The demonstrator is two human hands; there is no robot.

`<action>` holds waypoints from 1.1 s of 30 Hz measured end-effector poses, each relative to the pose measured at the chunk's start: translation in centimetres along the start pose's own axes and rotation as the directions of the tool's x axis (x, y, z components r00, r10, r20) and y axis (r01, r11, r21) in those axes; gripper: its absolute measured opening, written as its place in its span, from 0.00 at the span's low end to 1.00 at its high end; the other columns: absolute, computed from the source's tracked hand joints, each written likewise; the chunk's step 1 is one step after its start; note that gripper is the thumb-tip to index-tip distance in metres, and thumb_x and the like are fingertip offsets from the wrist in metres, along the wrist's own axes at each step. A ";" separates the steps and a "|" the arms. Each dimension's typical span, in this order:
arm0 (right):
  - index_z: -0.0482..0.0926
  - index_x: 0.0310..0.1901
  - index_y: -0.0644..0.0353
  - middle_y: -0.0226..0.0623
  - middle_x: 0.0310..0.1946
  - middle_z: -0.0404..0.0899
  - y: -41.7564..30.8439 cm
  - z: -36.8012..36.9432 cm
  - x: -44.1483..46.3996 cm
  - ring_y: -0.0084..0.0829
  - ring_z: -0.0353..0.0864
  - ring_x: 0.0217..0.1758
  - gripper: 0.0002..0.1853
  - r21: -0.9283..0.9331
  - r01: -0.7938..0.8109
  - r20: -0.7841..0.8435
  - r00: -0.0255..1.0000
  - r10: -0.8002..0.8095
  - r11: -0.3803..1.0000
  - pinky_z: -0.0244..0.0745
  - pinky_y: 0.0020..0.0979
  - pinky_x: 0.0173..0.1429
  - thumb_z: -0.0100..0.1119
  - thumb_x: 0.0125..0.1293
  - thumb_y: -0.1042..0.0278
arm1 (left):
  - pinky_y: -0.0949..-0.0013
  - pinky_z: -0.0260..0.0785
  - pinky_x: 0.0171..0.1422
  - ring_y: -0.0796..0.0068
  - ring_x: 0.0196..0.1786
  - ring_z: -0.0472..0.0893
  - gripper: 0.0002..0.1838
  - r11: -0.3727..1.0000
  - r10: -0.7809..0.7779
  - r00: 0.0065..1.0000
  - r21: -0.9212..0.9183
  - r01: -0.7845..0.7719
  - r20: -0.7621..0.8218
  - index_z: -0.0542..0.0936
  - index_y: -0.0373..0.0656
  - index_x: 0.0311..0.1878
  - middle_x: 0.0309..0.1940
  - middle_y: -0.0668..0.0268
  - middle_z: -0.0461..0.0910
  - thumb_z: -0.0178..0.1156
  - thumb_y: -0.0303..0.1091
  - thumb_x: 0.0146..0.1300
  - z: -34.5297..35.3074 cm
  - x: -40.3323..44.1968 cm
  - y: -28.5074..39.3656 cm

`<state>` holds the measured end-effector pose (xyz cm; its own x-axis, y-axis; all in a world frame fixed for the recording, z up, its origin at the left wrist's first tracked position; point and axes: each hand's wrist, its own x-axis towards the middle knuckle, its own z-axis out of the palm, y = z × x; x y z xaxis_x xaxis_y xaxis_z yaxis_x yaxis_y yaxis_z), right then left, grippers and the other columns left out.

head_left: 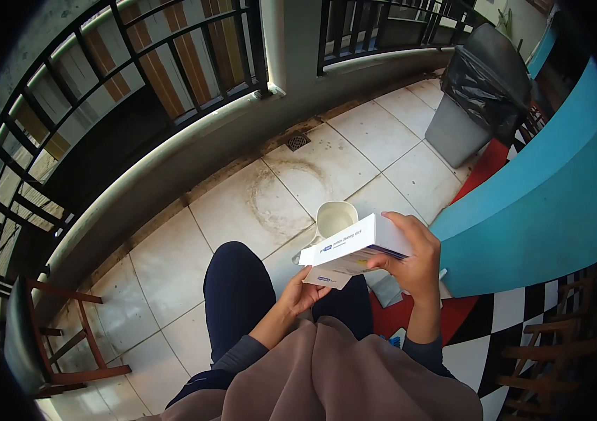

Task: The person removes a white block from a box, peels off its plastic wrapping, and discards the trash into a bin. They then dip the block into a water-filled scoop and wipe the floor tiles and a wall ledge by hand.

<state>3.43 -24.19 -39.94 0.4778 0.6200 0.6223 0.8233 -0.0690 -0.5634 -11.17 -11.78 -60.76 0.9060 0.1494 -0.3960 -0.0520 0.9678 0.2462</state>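
Note:
A white cardboard box [344, 249] with blue print, its label reading roughly "cleaning stick", is held tilted above my knees. My right hand [414, 256] is closed around its right end, with the thumb along the near side. At the other end, my left hand [303, 293] grips the box by its lower left edge, where the end flaps stand open. Whatever is inside the box is hidden from me. Just beyond the box, a pale cream mug-like container [337, 216] stands on the tiles, its lower part covered by the box.
A grey bin [456, 130] with a black bag stands at the back right. To the right is a blue curved wall [530, 231], with papers [387, 289] on red floor beside it. A wooden chair [67, 344] is at left. Black railings [172, 42] run behind.

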 end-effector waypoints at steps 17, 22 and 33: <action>0.69 0.52 0.46 0.24 0.39 0.76 16.3 5.1 -14.9 0.18 0.74 0.32 0.30 0.928 -0.317 0.279 0.246 0.928 -0.195 0.66 0.17 0.23 0.49 0.59 0.31 | 0.62 0.69 0.53 0.72 0.51 0.73 0.29 0.847 0.363 0.927 0.448 -0.288 -0.091 0.62 0.46 0.60 0.47 0.65 0.71 0.64 0.34 0.57 6.5 1.8 6.9; 0.73 0.50 0.51 0.29 0.41 0.77 17.3 5.6 -19.4 0.21 0.75 0.35 0.31 0.865 -0.199 0.501 0.293 0.814 -0.461 0.68 0.17 0.25 0.53 0.57 0.33 | 0.60 0.65 0.60 0.70 0.53 0.74 0.30 0.845 0.379 0.925 0.410 -0.343 -0.007 0.63 0.43 0.59 0.48 0.65 0.73 0.66 0.36 0.56 5.4 3.6 4.9; 0.67 0.60 0.49 0.33 0.59 0.71 16.3 1.3 -28.2 0.35 0.68 0.63 0.27 0.881 -0.182 0.434 0.682 0.589 -0.437 0.64 0.49 0.65 0.62 0.59 0.59 | 0.55 0.70 0.53 0.66 0.46 0.75 0.24 0.819 0.201 0.978 0.539 -0.198 0.054 0.67 0.42 0.56 0.44 0.62 0.71 0.49 0.52 0.67 8.3 5.0 0.8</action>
<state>2.95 -41.80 -67.38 0.6780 0.7210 -0.1431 -0.7169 0.6056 -0.3454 -3.25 -11.95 -55.19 0.8984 0.3295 -0.2903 0.0048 0.6536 0.7568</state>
